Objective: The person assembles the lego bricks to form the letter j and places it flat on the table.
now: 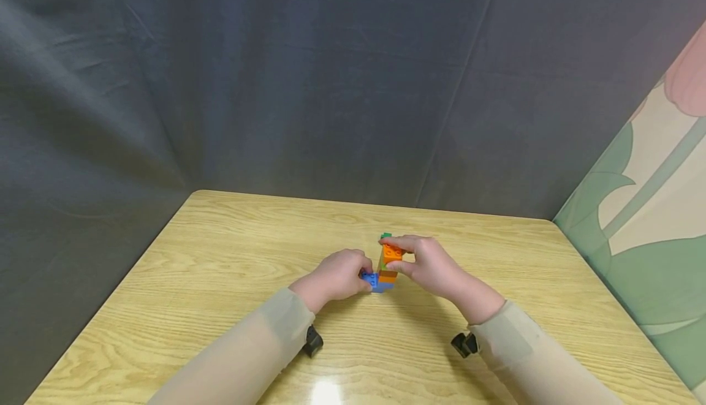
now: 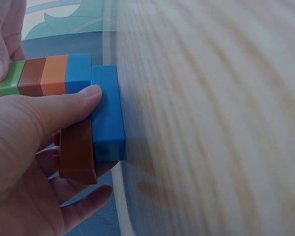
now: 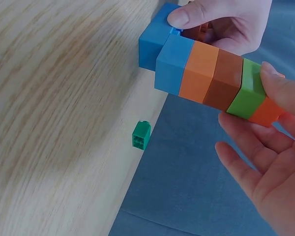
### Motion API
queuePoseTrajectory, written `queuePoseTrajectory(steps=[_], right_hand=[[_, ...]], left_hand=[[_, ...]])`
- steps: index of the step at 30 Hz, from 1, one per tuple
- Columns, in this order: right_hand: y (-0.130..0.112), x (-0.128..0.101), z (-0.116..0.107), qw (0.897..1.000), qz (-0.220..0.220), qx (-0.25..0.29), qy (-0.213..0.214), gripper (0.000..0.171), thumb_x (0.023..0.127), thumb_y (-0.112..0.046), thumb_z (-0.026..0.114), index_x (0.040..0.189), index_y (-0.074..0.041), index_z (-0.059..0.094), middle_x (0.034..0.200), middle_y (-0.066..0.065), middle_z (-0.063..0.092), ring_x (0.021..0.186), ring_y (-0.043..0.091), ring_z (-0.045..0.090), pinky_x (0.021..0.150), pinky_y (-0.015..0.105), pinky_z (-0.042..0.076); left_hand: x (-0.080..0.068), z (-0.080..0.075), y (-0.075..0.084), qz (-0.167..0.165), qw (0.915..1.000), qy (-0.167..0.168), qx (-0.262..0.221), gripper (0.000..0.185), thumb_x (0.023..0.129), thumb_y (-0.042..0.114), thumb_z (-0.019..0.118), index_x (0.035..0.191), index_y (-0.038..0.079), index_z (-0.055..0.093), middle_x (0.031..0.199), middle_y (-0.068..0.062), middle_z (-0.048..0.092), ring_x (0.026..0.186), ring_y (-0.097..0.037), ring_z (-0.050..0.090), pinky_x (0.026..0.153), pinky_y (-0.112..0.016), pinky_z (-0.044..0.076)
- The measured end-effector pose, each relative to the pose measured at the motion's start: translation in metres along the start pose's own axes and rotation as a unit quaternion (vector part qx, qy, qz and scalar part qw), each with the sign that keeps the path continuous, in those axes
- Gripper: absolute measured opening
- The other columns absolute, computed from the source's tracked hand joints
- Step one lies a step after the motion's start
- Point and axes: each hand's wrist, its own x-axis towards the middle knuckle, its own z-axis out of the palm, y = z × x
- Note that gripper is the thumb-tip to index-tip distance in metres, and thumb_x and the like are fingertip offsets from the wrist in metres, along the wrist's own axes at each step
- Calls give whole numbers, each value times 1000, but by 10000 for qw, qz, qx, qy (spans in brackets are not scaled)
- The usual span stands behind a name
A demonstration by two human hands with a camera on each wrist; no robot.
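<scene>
A stack of toy building bricks stands on the table. Its column rises from a long blue brick (image 2: 108, 123) at the bottom through a blue brick (image 3: 173, 66), an orange brick (image 3: 199, 73), a brown brick (image 3: 225, 78) and a light green brick (image 3: 247, 88) to an orange top brick (image 1: 392, 257). My right hand (image 1: 436, 267) pinches the top of this column between thumb and fingers. Low at the left side, my left hand (image 1: 339, 275) holds the long blue brick, its thumb on it, beside a second brown brick (image 2: 77, 152) partly hidden by the hand.
A dark green brick (image 3: 141, 135) lies loose on the wooden table (image 1: 248, 239), beyond the stack. Behind the table's far edge hangs a dark cloth (image 1: 331, 86). A wall with a painted leaf pattern (image 1: 651, 258) borders the right side.
</scene>
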Motion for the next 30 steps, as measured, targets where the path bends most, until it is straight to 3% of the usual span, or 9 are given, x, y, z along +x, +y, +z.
queuePoseTrajectory(steps=[11,17,30], right_hand=[[-4,1,-3,9998,153,63,-123,48,75,-20,71,121,-26,56,109,-6,59,93,7,54,77,34,46],[-4,1,-3,9997,162,176,-92,47,76,-19,71,121,-25,56,109,-7,58,91,7,54,78,39,44],[-6,-1,0,9994,40,291,-206,47,76,-19,71,120,-25,56,98,-14,58,83,5,53,75,36,45]], left_hand=[[-1,-1,0,50,10000,22,22,22,75,28,72,92,16,67,80,9,51,64,-8,46,60,-23,39],[0,1,-1,38,10000,43,52,22,75,30,72,93,18,67,80,10,50,65,-8,47,61,-24,39],[-10,0,2,121,9998,32,158,25,75,31,72,93,15,68,81,10,53,66,-8,47,63,-24,40]])
